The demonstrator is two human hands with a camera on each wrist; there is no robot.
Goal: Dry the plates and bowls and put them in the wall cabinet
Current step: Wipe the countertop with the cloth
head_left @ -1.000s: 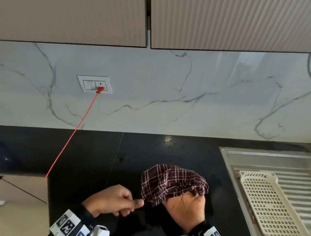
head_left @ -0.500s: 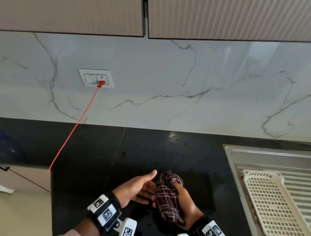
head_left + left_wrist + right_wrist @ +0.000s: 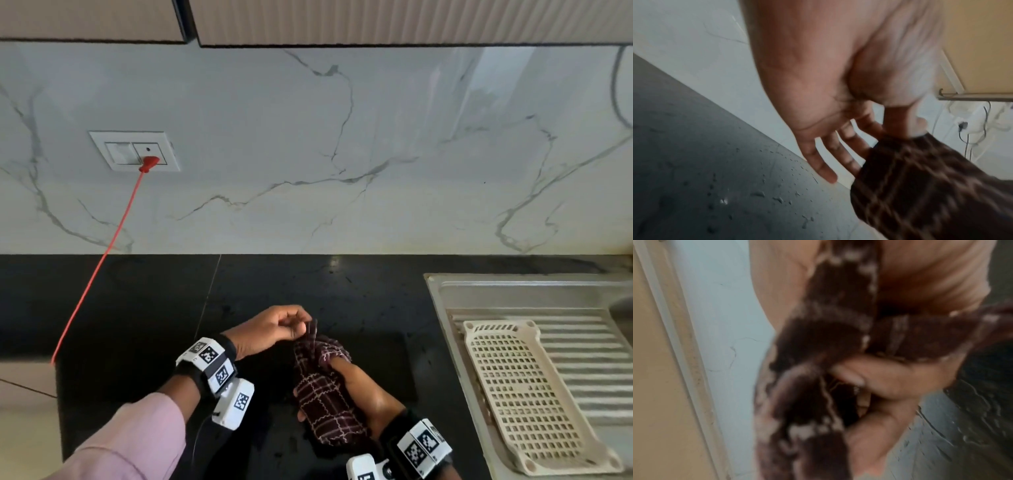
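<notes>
Cloth (image 3: 323,404) in dark checks sits bunched in the right hand (image 3: 363,394), whose fingers (image 3: 890,381) curl round it above the black surface (image 3: 137,308). The left hand (image 3: 274,329) pinches one corner of it with thumb and finger. It looks soft, light and floppy, so a corner or edge is a good place to hold. No plates or bowls show; the white rack (image 3: 527,394) by the sink (image 3: 496,284) looks bare. Only the left wrist view shows water drops (image 3: 758,194) on the surface. Only the head view shows the wall cabinet (image 3: 411,20), shut.
</notes>
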